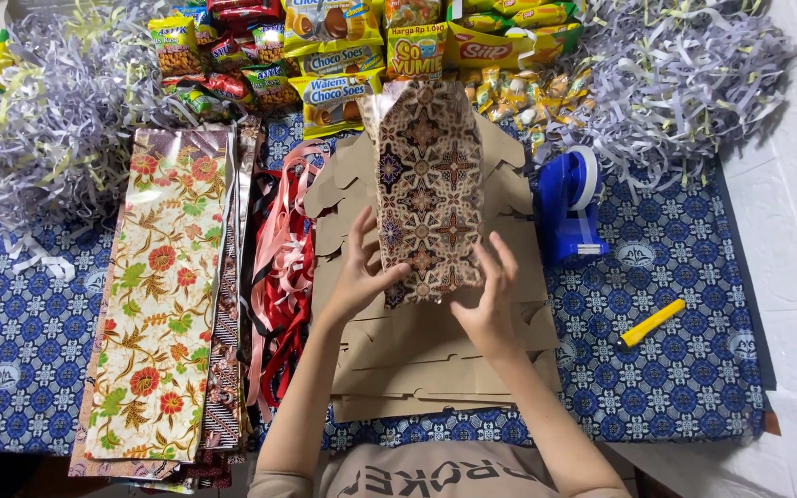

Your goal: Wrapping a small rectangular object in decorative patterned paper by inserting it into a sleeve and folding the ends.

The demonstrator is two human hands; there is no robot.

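Left hand [359, 277] and right hand [491, 295] both gripping bottom edge of brown batik-patterned glossy bag [428, 184], spreading it open over stacked tan cardboard cutouts [435, 369]; opening needing widening.

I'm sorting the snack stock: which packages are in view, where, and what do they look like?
Yellow snack packets: top centre, beyond the cardboard; flat pouches with blue bands.
Red wrappers: top left of centre, small and shiny.
Wrapped sweets: top right, small yellow-green pieces.
Patterned bag: centre, held by left hand and right hand; brown, glossy.

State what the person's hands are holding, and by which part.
Both hands, left and right, hold a brown patterned glossy paper bag by its near end, one grip at each bottom corner.
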